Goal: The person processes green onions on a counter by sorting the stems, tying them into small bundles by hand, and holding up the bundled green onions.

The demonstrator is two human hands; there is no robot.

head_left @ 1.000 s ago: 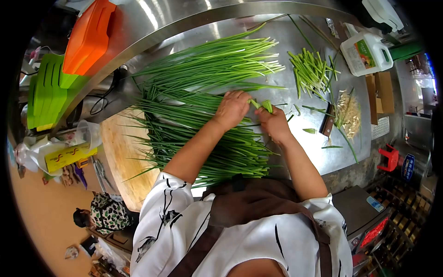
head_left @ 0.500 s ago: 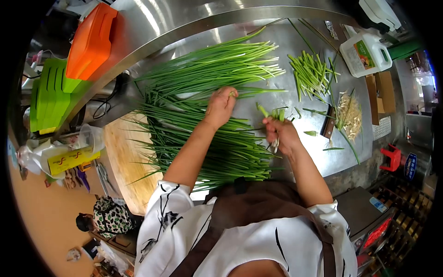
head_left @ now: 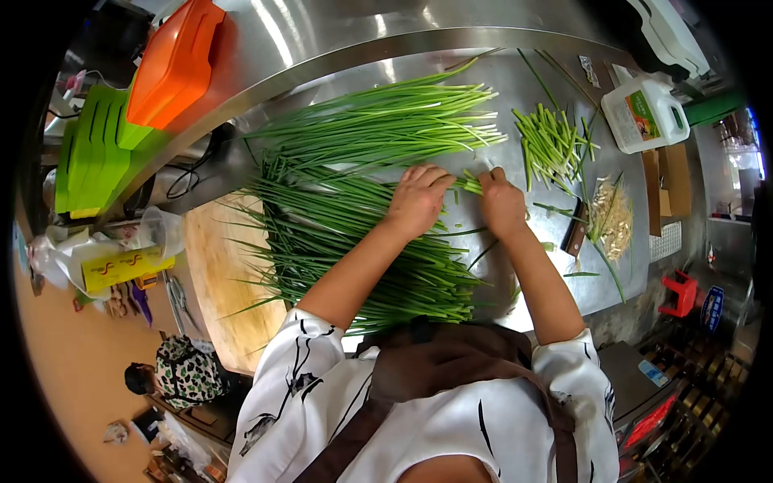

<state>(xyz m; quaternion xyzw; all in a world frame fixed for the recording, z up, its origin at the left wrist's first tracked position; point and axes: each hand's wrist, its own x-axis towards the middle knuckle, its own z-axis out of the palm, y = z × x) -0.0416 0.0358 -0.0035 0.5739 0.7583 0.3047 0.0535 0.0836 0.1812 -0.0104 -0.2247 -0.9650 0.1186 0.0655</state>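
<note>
My left hand (head_left: 419,198) is closed over scallion stalks, its fingertips pinching them near their pale ends. Close to its right, my right hand (head_left: 504,203) is closed on short green scallion pieces (head_left: 469,184) that show between the hands. A large bundle of scallions (head_left: 378,266) lies below and left of my hands, leaves to the left. Another bundle of scallions (head_left: 386,117) lies beyond it, white ends to the right. To the right sit a heap of cut scallion stalks (head_left: 551,146), a knife with a brown handle (head_left: 575,229) and a pile of root trimmings (head_left: 611,216).
A wooden board (head_left: 225,282) lies left of the steel table (head_left: 592,294). A white jug (head_left: 644,114) stands at the far right, by a cardboard box (head_left: 672,181). Orange (head_left: 173,64) and green containers (head_left: 93,153) are at the upper left. A person (head_left: 181,370) is at the lower left.
My right hand has moved up and slightly right, bringing its pieces level with my left hand. My left hand has shifted right, and the two are now close together.
</note>
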